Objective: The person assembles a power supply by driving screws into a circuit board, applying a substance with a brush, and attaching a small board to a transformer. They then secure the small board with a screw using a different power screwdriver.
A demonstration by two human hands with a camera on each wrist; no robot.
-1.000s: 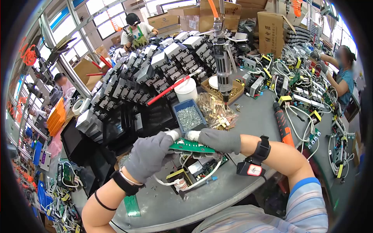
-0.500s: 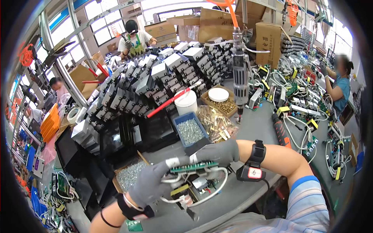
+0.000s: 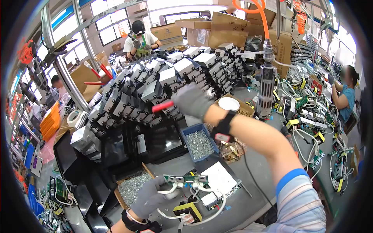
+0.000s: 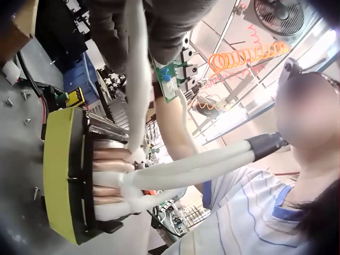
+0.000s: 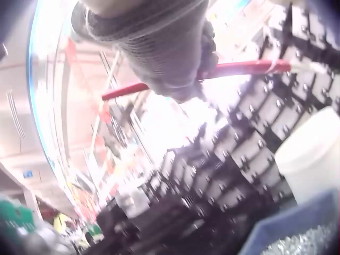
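My gloved left hand (image 3: 149, 200) grips one end of a narrow green circuit board (image 3: 186, 179), holding it on edge above the bench. Thick white wires run from the board to a transformer (image 3: 188, 212) with a yellow core, whose copper windings show in the left wrist view. My gloved right hand (image 3: 192, 101) is raised over the white tub (image 5: 313, 159) and holds a red-handled stick (image 5: 244, 69) with a pale tip. In the head view only the stick's red end shows; the hand covers the rest. A white plate (image 3: 218, 179) lies behind the board.
A blue bin (image 3: 185, 141) of screws sits beyond the board, and a cardboard box (image 3: 148, 170) of screws left of it. Black trays (image 3: 167, 141) and a high stack of silver-and-black modules (image 3: 155, 91) fill the back left. A power screwdriver (image 3: 266, 91) hangs at right.
My right hand has let go of the circuit board, moved up and forward, and picked up the red-handled stick from the white tub. The left hand keeps the board, now lower in view.
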